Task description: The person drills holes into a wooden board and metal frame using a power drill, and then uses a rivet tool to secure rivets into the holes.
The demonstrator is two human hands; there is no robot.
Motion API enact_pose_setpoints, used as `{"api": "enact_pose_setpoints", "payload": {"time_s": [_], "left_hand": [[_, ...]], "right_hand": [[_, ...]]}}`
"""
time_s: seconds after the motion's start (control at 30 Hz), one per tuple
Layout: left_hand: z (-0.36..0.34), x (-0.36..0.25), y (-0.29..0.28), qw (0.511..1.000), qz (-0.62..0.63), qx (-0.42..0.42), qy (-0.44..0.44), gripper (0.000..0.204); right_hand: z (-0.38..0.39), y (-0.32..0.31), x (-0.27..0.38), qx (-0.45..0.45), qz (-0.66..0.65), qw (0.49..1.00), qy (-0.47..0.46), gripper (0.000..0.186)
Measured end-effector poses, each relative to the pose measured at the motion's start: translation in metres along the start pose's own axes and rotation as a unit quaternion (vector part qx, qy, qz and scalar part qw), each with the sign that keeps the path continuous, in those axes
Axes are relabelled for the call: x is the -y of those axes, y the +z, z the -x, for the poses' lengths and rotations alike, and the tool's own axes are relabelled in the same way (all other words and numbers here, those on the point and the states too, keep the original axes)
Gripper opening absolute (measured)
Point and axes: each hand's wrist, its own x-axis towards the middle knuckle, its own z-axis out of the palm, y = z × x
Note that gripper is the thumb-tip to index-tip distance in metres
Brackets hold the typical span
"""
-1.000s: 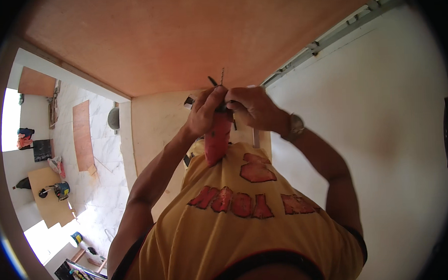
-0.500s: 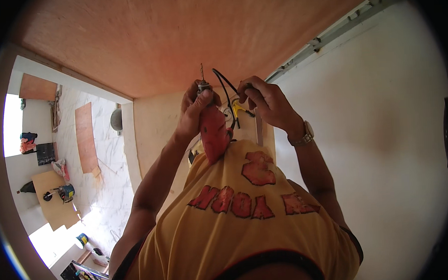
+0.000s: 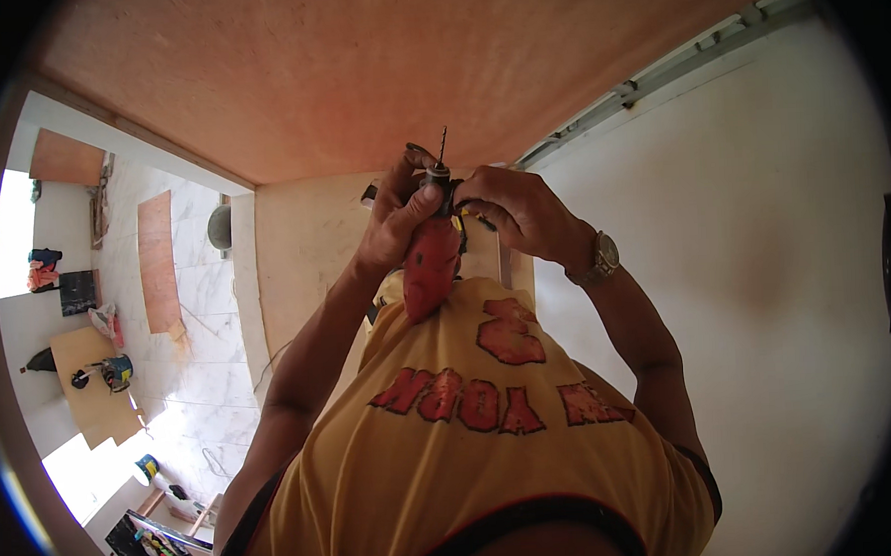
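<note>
My left hand (image 3: 395, 214) is closed round the upper end of a red drill (image 3: 430, 264), thumb across its black chuck (image 3: 439, 179). A thin bit (image 3: 443, 144) rises from the chuck against the backdrop of the plywood panel; I cannot tell whether they touch. My right hand (image 3: 510, 208) is curled at the chuck's right side, fingertips pinched on something dark that they mostly hide. A dark loop, perhaps cord, shows above my left fingers. The drill's lower end is at my yellow shirt, and a partly hidden yellow thing shows behind the chuck.
The large plywood panel (image 3: 406, 51) spans the top, a metal track (image 3: 675, 77) along its right edge. A pale wall (image 3: 745, 315) fills the right. Through the opening at left lie a plywood strip (image 3: 156, 261), a board with tools (image 3: 98, 412), buckets and clutter on marble-patterned flooring (image 3: 210, 338).
My right hand moved out with a black cord half a second ago and is now back beside the chuck. My left hand and the drill have shifted slightly right since then.
</note>
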Motion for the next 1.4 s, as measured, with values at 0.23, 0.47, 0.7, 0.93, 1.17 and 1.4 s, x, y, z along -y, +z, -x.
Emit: {"api": "enact_pose_setpoints", "payload": {"time_s": [0.23,0.47,0.7,0.93,1.17,1.4], "left_hand": [[-0.001,0.000,-0.004,1.000,0.018,0.016,-0.001,0.023],[0.001,0.000,-0.004,0.999,0.004,0.030,-0.017,0.026],[0.004,-0.003,0.002,0.996,0.031,0.041,-0.068,0.039],[0.006,0.001,0.002,0.998,0.022,0.031,-0.043,0.036],[0.007,-0.006,0.009,0.998,-0.002,0.047,-0.037,0.032],[0.014,-0.007,0.000,0.999,-0.014,0.030,-0.020,0.028]], "right_hand": [[-0.001,-0.008,0.009,0.032,0.025,0.998,-0.047,0.027],[-0.001,-0.014,0.012,0.056,0.031,0.997,-0.044,0.030],[0.007,-0.013,0.015,0.069,0.025,0.996,-0.041,0.035],[-0.010,-0.029,0.038,0.153,0.167,0.971,-0.070,0.035],[-0.018,-0.038,0.054,0.204,0.272,0.933,-0.116,0.037],[-0.031,-0.027,0.058,0.204,0.232,0.944,-0.116,0.031]]}}
